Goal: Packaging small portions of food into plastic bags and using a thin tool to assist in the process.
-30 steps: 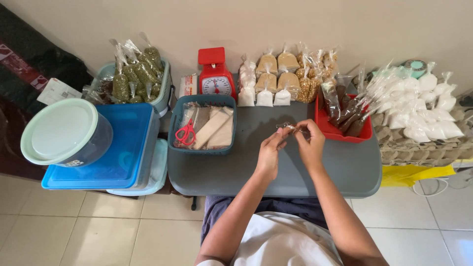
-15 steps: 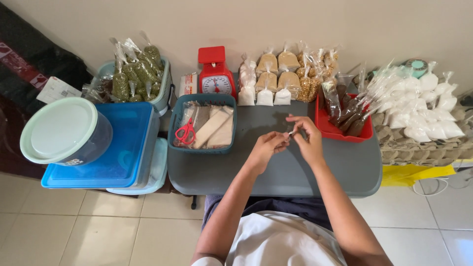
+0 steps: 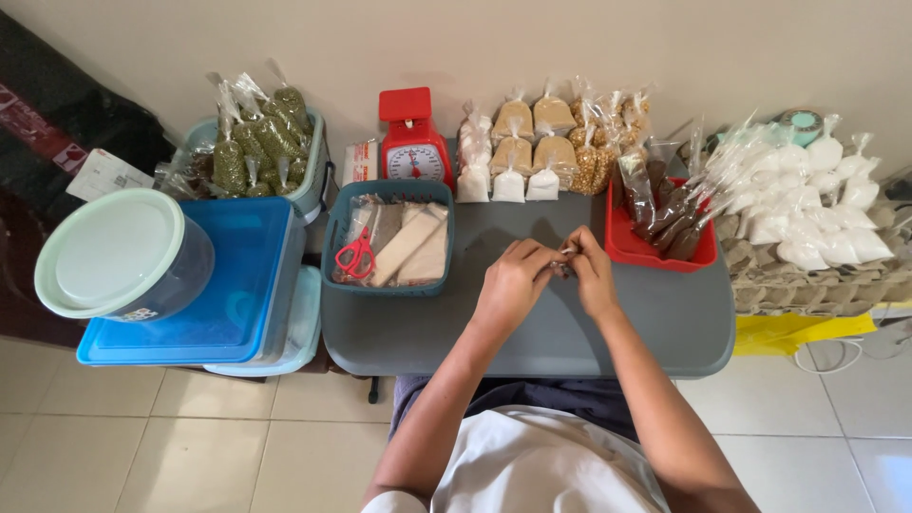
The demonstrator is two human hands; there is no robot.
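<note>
Two hands meet over the middle of the grey table (image 3: pixel 532 332), closer together than a second ago, when they were raised slightly further back and apart near the red tray. The left hand (image 3: pixel 513 283) is now curled narrow, fingertips pinched on a small clear packet (image 3: pixel 562 266), and the right hand (image 3: pixel 591 275) closes on the same small thing from the other side, thumb and forefinger pressed to it; what is inside is too small to tell. The packet has come down with the hands and sits between the fingertips just above the tabletop, so the work looks to be at its fine finger stage, likely twisting or sealing the neck. Just right of the hands stands the red tray (image 3: pixel 655 255) with dark brown bags; to the left, the teal basket (image 3: pixel 388 277) holds red scissors (image 3: pixel 355 258) and flat packs. Behind them are the red kitchen scale (image 3: pixel 410 142), tan and white bags (image 3: pixel 518 152), and far right a heap of white bags (image 3: pixel 807 209).
</note>
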